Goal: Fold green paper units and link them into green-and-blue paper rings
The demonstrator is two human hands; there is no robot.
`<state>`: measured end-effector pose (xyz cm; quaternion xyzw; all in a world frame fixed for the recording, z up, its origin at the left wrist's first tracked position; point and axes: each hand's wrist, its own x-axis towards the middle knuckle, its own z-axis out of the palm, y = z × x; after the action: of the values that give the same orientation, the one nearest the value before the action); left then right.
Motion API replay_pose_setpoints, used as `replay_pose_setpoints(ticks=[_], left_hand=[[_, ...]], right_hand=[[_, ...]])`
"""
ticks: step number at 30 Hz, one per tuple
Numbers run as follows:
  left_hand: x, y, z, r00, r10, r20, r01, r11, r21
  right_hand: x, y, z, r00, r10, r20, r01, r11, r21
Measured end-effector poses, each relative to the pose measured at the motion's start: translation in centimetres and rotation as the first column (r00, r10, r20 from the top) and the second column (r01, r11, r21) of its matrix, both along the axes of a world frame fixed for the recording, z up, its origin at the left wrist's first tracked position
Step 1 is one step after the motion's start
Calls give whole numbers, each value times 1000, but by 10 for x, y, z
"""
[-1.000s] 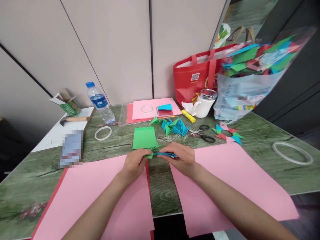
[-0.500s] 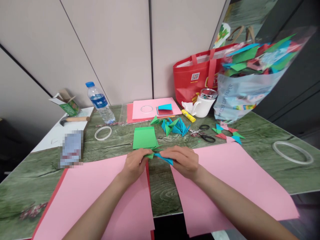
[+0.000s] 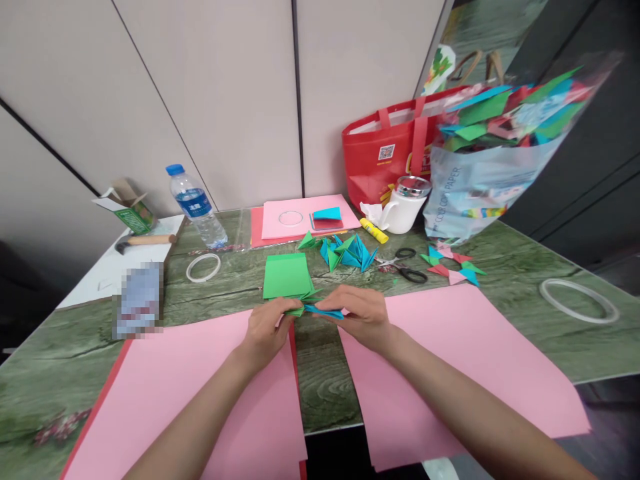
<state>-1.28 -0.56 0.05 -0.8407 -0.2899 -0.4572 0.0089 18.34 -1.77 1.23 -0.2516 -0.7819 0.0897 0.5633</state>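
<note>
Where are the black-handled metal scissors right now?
In the head view, the scissors lie right of centre, beyond the right hand, between the blue and green folded papers and the multicoloured paper ring.

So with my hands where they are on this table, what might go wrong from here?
Your left hand pinches green folded paper close to the blue folded paper in your right hand; pressing hard might crease either.
The right-hand pink sheets overhang the table's front edge under your right arm, so a nudge could slide them off.
The scissors lie just beyond your right hand; reaching there might brush the blades.
</note>
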Motion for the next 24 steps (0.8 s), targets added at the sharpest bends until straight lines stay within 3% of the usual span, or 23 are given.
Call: replay_pose_setpoints(ticks=[3,24], left_hand=[[1,-1,0,1000,24,13,-23,999,-28],[0,-4,-3,990,17,138,8,983,-182]], right_hand=[[0,1,2,997,50,-65,-52,998,-38],[-2,2,5,980,199,29,-196,977,-79]])
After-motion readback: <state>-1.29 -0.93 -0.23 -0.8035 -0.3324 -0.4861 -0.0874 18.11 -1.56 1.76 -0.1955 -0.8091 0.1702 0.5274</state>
